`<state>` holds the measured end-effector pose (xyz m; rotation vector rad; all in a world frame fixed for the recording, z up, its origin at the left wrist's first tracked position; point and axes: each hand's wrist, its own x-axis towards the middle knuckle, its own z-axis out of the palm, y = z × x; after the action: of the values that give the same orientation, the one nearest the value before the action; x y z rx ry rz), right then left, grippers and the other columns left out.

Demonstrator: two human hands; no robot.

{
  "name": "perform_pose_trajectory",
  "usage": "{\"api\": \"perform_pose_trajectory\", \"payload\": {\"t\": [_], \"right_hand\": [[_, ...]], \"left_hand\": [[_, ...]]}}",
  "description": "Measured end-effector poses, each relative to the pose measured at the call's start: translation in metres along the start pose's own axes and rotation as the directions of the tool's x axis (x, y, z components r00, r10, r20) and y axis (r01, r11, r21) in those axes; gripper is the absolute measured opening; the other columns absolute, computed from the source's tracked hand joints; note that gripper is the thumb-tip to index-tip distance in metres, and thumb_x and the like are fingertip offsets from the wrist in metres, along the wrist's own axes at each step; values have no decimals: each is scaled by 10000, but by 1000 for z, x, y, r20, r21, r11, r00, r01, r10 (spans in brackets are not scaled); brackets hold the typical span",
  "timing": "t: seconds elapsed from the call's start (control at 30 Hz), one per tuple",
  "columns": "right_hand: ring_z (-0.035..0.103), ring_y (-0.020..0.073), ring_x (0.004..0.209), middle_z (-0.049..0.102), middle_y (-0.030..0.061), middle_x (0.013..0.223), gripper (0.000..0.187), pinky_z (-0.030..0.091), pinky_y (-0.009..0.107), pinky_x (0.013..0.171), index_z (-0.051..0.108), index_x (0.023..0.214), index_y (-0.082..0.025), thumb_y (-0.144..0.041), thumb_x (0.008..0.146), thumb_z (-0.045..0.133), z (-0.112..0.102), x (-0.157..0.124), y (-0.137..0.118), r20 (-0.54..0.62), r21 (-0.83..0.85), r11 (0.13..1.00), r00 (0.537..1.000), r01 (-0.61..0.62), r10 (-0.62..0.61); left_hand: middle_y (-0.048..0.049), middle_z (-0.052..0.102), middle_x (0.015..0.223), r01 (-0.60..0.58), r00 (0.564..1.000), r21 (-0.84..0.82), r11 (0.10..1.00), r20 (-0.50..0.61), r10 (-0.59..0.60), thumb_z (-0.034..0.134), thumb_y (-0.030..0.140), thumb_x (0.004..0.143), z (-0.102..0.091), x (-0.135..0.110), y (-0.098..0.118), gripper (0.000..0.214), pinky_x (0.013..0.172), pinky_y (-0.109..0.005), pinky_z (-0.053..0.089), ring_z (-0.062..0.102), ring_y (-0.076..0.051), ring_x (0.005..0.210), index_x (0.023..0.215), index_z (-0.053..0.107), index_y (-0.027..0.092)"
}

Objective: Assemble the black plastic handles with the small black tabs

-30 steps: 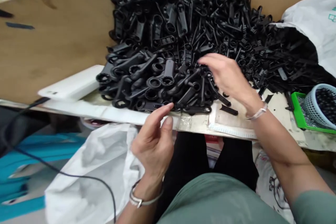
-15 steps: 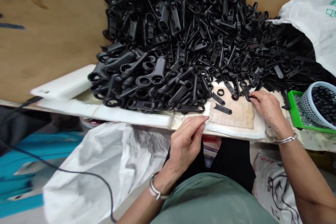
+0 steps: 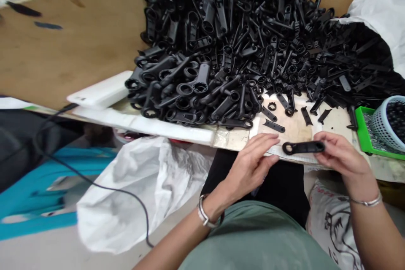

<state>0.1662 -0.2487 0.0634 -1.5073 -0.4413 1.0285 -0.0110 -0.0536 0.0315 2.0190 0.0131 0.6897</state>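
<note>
My right hand (image 3: 344, 156) pinches one end of a black plastic lever (image 3: 303, 147) with a ring at its other end. The lever is held over the front edge of the pale work pad (image 3: 297, 130), its ring pointing left. My left hand (image 3: 253, 160) is just left of that ring, thumb apart from the fingers, with nothing visible in it. On the pad lie a small toothed black ring (image 3: 271, 106), a flat black strip (image 3: 274, 126) with a second strip behind it, and two short black plates, one being the left plate (image 3: 306, 116).
A tall heap of black plastic levers (image 3: 202, 42) covers the bench behind the pad. To the right, a green tray (image 3: 363, 135) holds small metal parts and a blue basket (image 3: 381, 122) of black pieces. A white block (image 3: 101, 93) and a cable (image 3: 104, 187) are at left.
My right hand has come toward me from the small parts at the back of the pad and now holds a lever. My left hand has moved right, its thumb and fingers parting. The view has shifted.
</note>
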Motion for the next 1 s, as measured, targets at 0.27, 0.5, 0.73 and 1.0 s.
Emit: {"api": "perform_pose_trajectory", "payload": {"t": [0.27,0.5,0.73,1.0], "right_hand": [[510,118,456,658,31,694,410,331,230,415,648,960,-180,-570,840,674,35,17,7,19,-287,956,998,58,-55],[678,307,799,715,188,1042,268,506,418,705,683,1102,-141,-303,941,544,10,40,6,-190,-980,64,798,-187,-572],[710,302,742,751,134,837,357,534,432,721,712,1137,-149,-261,896,474,-5,38,4,-246,-968,180,781,-173,-573],[623,263,515,756,70,879,238,414,404,468,742,984,-373,-412,857,545,-6,-2,20,-195,-975,203,803,-95,-563]], "left_hand": [[-41,730,766,615,788,-458,642,391,-476,638,371,903,3,-1,10,270,656,-258,538,635,-128,640,976,749,136],[-82,734,742,642,670,-702,310,315,-673,754,512,795,5,1,3,395,571,-199,463,649,-119,635,852,756,120],[-125,766,875,603,642,-771,206,315,-699,755,501,803,-3,0,4,392,589,-221,502,691,-146,689,906,756,123],[-111,762,907,517,664,-839,166,272,-696,870,366,646,3,-1,4,426,616,-219,478,689,-138,673,968,739,121]]}}
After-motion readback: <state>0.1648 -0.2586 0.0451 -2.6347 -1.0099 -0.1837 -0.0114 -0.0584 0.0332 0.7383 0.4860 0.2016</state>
